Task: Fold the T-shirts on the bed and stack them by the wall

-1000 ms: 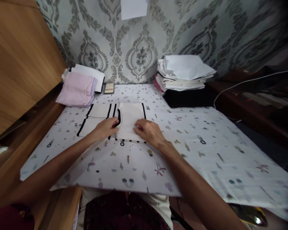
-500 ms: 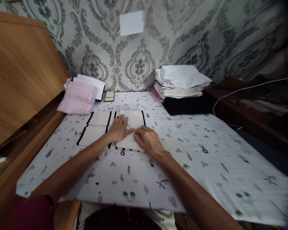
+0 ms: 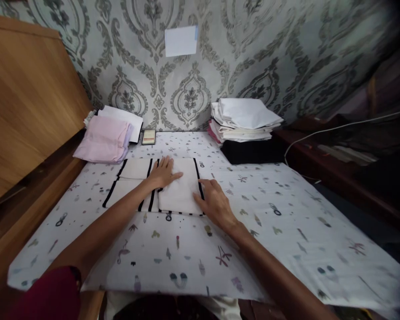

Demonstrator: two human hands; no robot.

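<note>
A white cloth with black trim (image 3: 180, 195) lies on the table, its right part folded over into a flat panel. My left hand (image 3: 162, 173) rests flat on it near the panel's left side, fingers stretched and thumb pointing right. At the panel's black right edge is my right hand (image 3: 216, 202). Its index finger and thumb are apart and touch the cloth by the border; the other fingers are partly hidden. Left of the panel, the cloth lies in two layers with black stripes.
Pink folded fabric (image 3: 102, 138) and white fabric (image 3: 123, 120) sit at the back left, beside a small card (image 3: 149, 137). A stack of white cloths (image 3: 248, 114) and black fabric (image 3: 253, 152) stand at the back right. A wooden cabinet (image 3: 30, 98) borders the left; a cable (image 3: 336, 126) crosses the right.
My right hand has moved from the panel's middle to its right edge, its fingers spreading apart. My left hand stays on the cloth. The view has shifted slightly.
</note>
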